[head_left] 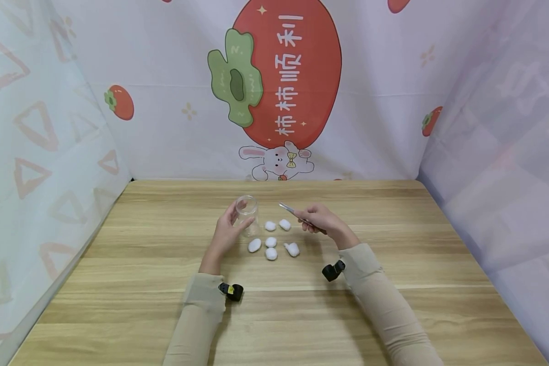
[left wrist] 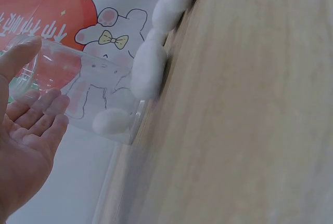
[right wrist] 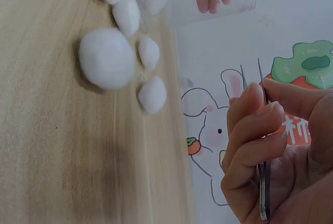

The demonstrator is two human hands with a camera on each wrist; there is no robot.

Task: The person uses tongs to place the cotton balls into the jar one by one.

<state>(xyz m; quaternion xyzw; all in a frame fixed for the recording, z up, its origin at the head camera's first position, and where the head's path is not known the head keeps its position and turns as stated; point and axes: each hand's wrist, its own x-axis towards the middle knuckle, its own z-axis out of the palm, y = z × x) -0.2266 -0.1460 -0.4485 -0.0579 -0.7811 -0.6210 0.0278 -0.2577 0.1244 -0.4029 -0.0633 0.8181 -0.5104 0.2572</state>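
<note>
My left hand (head_left: 227, 230) holds a clear jar (head_left: 248, 205) upright on the table, thumb on one side and fingers on the other. Through its wall near the base shows a cotton ball (left wrist: 111, 121), seemingly inside. Several cotton balls (head_left: 271, 242) lie loose on the table to the right of the jar and in front of it. Beyond them on the right, my right hand (head_left: 321, 218) grips metal tweezers (head_left: 287, 207) between thumb and fingers. In the right wrist view the tweezers' tips (right wrist: 259, 68) stand apart with nothing between them.
The wooden table (head_left: 274, 320) ends at a printed cloth backdrop (head_left: 375, 127) with persimmons and a rabbit. Cloth also hangs along the left and right sides. A small black camera is strapped to each sleeve (head_left: 368, 277).
</note>
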